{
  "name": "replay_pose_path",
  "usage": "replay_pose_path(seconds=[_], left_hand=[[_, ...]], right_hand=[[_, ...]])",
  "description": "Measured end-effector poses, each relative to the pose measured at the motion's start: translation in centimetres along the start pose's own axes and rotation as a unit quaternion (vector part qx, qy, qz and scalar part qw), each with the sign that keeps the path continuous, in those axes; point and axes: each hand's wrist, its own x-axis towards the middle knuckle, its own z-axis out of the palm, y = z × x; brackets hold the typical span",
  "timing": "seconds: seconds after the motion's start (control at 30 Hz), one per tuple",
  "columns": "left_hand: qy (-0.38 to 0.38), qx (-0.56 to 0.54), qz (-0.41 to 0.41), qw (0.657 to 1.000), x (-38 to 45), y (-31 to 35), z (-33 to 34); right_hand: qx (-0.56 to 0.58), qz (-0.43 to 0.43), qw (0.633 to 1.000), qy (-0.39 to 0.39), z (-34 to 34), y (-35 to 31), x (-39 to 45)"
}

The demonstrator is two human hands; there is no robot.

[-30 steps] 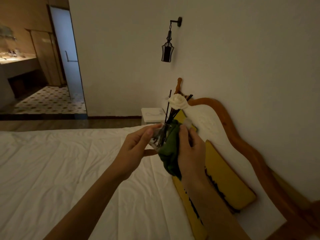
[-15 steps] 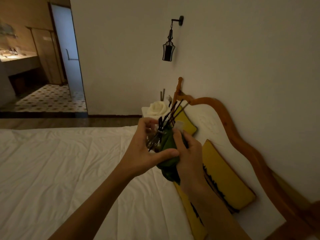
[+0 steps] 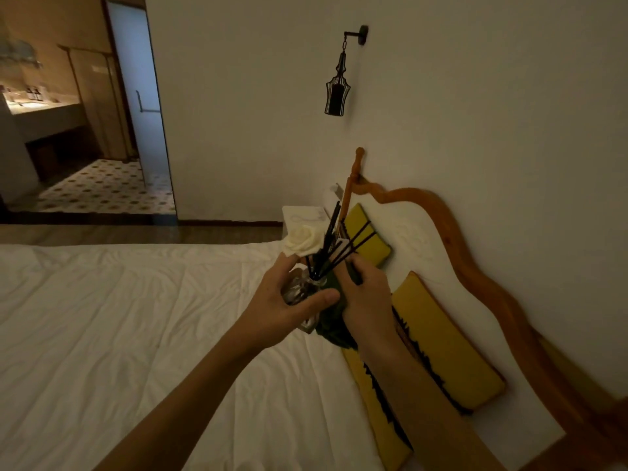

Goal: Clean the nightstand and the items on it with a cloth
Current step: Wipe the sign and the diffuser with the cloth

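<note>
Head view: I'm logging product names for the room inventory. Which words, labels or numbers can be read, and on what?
None can be read.
Glass diffuser bottle: no legible label.
Bottles on the bathroom counter: too small and blurred.
White nightstand: faint marking on top, unreadable.

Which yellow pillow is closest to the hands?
The long front pillow, lying along the bed's edge right under the right hand. The pillow behind it and the small far pillow lean on the headboard, farther away.

cloth (image 3: 334, 329): dark green | rose (image 3: 303, 240): cream | pillows (image 3: 445, 341): yellow, black-trimmed
</note>
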Motion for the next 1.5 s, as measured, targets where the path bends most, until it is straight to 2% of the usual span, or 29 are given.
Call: replay_pose_path(seconds=[0.2, 0.5, 0.73, 0.9, 1.17, 1.5], left_hand=[[0.062, 0.041, -0.043, 0.996, -1.2, -2.3, -2.5], [0.097, -0.082, -0.154, 0.98, -3.5, -5.7, -6.6], [0.094, -0.036, -0.206, 0.973, -4.5, -6.4, -9.8], [0.13, 0.02, -0.247, 0.96, -4.8, -6.3, -11.9], [0.153, 0.109, -0.258, 0.948, -6.0, -8.0, -14.0], [0.225, 0.101, -0.297, 0.922, -8.6, -11.9, -16.1]], right_hand=[[0.007, 0.063, 0.998, 0.028, 1.6, 3.0, 0.0], [0.018, 0.134, 0.99, -0.025, 6.0, 6.5, -0.9], [0.038, 0.153, 0.986, -0.049, 9.0, 7.9, -0.6], [0.047, 0.179, 0.98, -0.075, 10.8, 8.8, -0.3], [0.027, 0.176, 0.977, -0.114, 13.5, 10.1, -0.7], [0.007, 0.224, 0.964, -0.145, 16.2, 12.6, -2.6]])
